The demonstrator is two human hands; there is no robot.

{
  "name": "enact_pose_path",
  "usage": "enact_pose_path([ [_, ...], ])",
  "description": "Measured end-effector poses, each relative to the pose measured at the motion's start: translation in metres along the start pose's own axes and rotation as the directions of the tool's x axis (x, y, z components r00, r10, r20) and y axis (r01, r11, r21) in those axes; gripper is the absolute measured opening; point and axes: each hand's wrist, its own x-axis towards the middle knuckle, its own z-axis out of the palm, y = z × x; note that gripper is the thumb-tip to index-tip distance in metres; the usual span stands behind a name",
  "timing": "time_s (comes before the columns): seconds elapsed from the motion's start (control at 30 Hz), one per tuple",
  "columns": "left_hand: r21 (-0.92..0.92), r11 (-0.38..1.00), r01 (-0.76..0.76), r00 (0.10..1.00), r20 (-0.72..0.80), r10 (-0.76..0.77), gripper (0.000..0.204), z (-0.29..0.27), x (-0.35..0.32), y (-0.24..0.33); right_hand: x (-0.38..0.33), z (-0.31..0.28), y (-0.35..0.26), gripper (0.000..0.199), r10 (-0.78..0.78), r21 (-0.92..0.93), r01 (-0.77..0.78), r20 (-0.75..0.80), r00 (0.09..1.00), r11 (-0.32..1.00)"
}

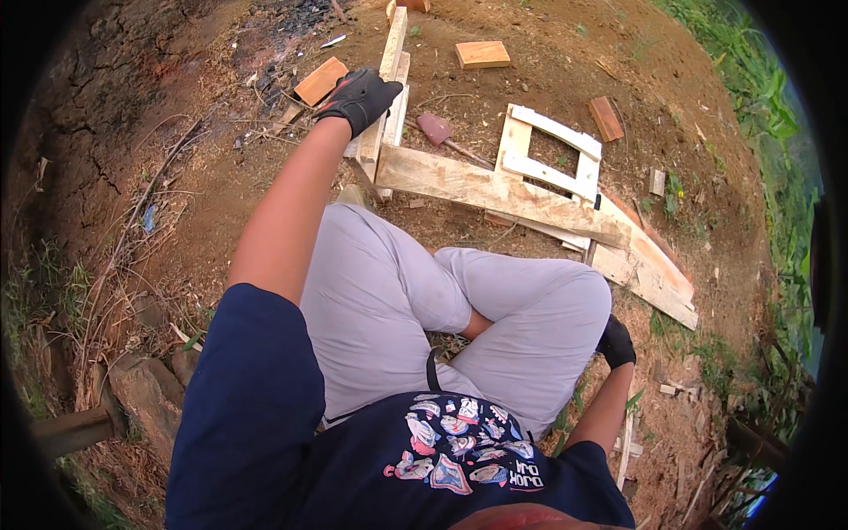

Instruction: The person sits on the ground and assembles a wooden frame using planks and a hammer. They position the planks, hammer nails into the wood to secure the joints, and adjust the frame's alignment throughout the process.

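Observation:
My left hand [360,99], in a black glove, is closed at the upright narrow boards [394,62] in front of my left knee. A long, rough plank [468,184] runs from these boards to the right, beyond my crossed legs. Near its right end stands a small frame of pale wooden slats [552,130]. My right hand [617,343], also black-gloved, is low beside my right knee. The leg hides its fingers, so whatever they hold or touch cannot be seen.
A tool with a reddish head [434,128] and wooden handle lies behind the plank. Wood blocks [483,55] are scattered on the soil. Loose boards [645,284] lie at the right. Stones [146,393] are at the lower left, and green plants [777,106] border the right.

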Motion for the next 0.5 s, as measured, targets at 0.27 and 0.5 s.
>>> enact_pose_path([
  [0.27, 0.026, 0.999, 0.025, 0.998, -0.064, -0.024, 0.062, 0.009, 0.009, -0.019, 0.081, -0.041, -0.223, 0.072, 0.300, 0.960, 0.279, -0.275, 0.913, 0.030],
  [0.5, 0.032, 0.999, 0.041, 0.996, -0.086, -0.038, 0.061, 0.015, 0.016, -0.007, 0.225, 0.042, -0.268, 0.084, 0.684, 0.984, -0.116, 0.179, 0.707, -0.137],
])
